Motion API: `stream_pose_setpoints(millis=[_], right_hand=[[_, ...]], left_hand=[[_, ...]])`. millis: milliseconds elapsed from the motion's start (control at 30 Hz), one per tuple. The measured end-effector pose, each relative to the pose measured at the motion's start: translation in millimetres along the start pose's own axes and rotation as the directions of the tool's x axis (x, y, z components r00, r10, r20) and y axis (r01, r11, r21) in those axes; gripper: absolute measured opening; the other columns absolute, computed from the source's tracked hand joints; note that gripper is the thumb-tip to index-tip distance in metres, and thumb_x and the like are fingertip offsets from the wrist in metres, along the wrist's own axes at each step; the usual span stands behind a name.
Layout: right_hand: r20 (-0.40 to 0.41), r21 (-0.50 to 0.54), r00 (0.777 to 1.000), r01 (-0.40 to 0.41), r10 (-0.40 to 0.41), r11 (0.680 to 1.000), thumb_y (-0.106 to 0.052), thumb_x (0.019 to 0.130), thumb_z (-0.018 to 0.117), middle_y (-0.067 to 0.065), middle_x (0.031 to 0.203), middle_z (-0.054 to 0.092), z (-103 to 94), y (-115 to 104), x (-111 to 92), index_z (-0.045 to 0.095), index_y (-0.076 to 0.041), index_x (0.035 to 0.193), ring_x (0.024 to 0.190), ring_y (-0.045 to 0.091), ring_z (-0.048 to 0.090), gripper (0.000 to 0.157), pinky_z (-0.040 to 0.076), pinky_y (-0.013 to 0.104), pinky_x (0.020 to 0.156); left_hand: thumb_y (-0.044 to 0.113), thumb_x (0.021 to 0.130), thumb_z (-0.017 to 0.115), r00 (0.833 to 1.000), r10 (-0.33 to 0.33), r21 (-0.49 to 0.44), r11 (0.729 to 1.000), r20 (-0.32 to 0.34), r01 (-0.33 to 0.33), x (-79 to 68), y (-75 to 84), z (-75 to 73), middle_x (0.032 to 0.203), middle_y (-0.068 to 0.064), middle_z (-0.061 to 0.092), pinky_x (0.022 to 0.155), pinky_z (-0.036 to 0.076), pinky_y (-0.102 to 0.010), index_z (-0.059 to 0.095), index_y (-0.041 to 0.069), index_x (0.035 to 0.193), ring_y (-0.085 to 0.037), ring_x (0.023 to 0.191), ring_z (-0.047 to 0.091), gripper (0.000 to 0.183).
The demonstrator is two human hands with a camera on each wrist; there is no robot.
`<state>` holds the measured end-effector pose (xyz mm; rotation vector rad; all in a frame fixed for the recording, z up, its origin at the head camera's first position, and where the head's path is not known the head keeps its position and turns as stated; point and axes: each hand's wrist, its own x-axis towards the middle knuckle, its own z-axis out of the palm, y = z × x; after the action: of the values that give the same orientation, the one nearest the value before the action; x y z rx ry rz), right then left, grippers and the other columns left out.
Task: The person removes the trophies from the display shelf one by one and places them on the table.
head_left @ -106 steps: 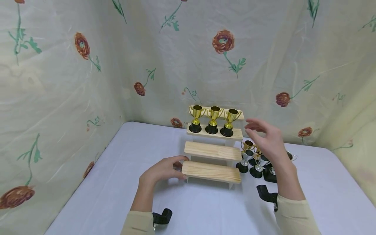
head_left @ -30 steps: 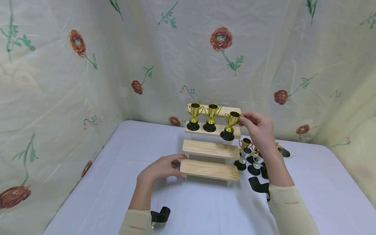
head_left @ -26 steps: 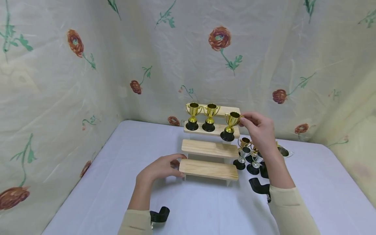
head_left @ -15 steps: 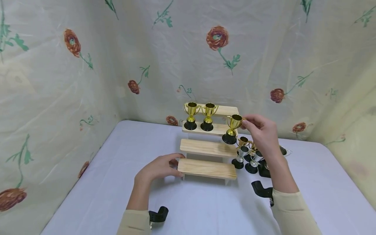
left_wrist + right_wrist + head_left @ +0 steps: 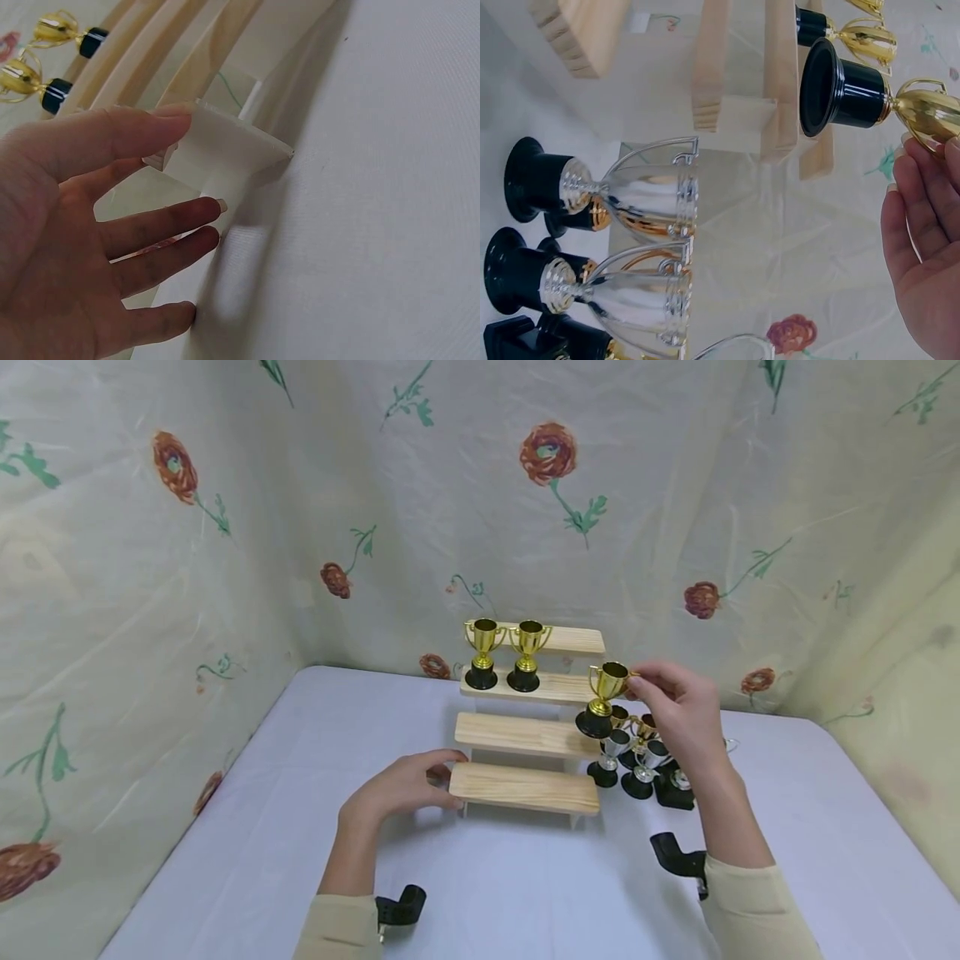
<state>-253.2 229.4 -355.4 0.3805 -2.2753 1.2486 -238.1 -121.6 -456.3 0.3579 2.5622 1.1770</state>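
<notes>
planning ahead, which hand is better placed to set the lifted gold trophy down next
Right, probably: the right hand already pinches the gold trophy, while the left hand is at the wooden stand.

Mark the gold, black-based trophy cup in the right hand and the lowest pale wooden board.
Held gold trophy cup (image 5: 606, 690): head view, lower bowl.
Lowest pale wooden board (image 5: 525, 787): head view, top face.

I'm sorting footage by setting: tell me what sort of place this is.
Probably a makeshift filming booth: floral sheeting hangs behind and beside a cloth-covered table bearing a stepped wooden stand.
</notes>
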Motion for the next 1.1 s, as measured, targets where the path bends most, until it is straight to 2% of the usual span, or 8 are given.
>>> stream_pose_setpoints(millis=[133, 433, 667, 800, 967, 1100], right_hand=[[0.005, -0.015, 1.000, -0.017, 0.017, 1.000, -0.019, 0.098, 0.063, -0.004, 0.088, 0.071, -2.8, 4, -4, 0.073, -0.006, 0.104, 0.080, 0.003, 0.067, 0.017, 0.051, 0.011, 0.073], [0.013, -0.009, 1.000, -0.016, 0.017, 1.000, -0.013, 0.097, 0.064, -0.009, 0.087, 0.070, -8.8, 11, -11, 0.072, -0.003, 0.106, 0.078, -0.001, 0.067, 0.016, 0.052, 0.010, 0.072], [0.022, -0.058, 0.997, -0.073, 0.075, 0.996, -0.018, 0.098, 0.062, 0.003, 0.093, 0.071, -9.3, 15, -19, 0.072, -0.005, 0.108, 0.079, -0.001, 0.065, 0.018, 0.053, 0.012, 0.072], [0.025, -0.068, 0.996, -0.088, 0.090, 0.994, -0.020, 0.099, 0.061, 0.010, 0.097, 0.071, -10.0, 18, -24, 0.071, -0.006, 0.108, 0.081, 0.005, 0.067, 0.019, 0.053, 0.012, 0.074], [0.027, -0.095, 0.996, -0.087, 0.090, 0.992, -0.021, 0.099, 0.061, 0.010, 0.096, 0.072, -11.7, 22, -28, 0.071, -0.006, 0.107, 0.082, 0.011, 0.069, 0.020, 0.052, 0.013, 0.074], [0.018, -0.118, 0.997, -0.078, 0.080, 0.990, -0.019, 0.099, 0.061, 0.011, 0.093, 0.072, -13.7, 25, -32, 0.071, -0.005, 0.106, 0.080, 0.007, 0.069, 0.019, 0.052, 0.013, 0.072]], left_hand=[[0.035, 0.076, 0.081, 1.000, 0.011, -0.002, 1.000, 0.002, -0.011, 0.6, -0.7, -0.2, 0.115, 0.004, 0.067, 0.092, 0.045, -0.046, 0.062, 0.039, 0.123, -0.019, 0.108, 0.060, 0.051], [0.033, 0.076, 0.080, 1.000, 0.024, -0.010, 1.000, 0.003, -0.024, 1.8, -2.7, 1.0, 0.118, 0.002, 0.067, 0.094, 0.045, -0.049, 0.062, 0.038, 0.124, -0.021, 0.112, 0.060, 0.051], [0.030, 0.077, 0.080, 1.000, 0.021, -0.009, 1.000, -0.002, -0.021, 0.5, -1.5, 1.2, 0.119, 0.002, 0.067, 0.095, 0.045, -0.050, 0.061, 0.037, 0.125, -0.020, 0.112, 0.060, 0.052], [0.030, 0.078, 0.079, 1.000, 0.017, -0.008, 1.000, -0.006, -0.017, 0.2, -0.7, 1.5, 0.121, 0.002, 0.067, 0.096, 0.045, -0.051, 0.061, 0.037, 0.126, -0.019, 0.113, 0.059, 0.052], [0.029, 0.077, 0.080, 1.000, 0.003, -0.014, 1.000, -0.009, -0.003, -0.1, -0.3, 1.8, 0.122, 0.001, 0.067, 0.097, 0.045, -0.051, 0.061, 0.036, 0.127, -0.020, 0.114, 0.059, 0.054], [0.028, 0.077, 0.081, 1.000, 0.005, -0.016, 1.000, -0.010, -0.005, -0.4, 0.7, 1.1, 0.122, 0.000, 0.067, 0.097, 0.046, -0.050, 0.061, 0.035, 0.127, -0.019, 0.113, 0.060, 0.055]])
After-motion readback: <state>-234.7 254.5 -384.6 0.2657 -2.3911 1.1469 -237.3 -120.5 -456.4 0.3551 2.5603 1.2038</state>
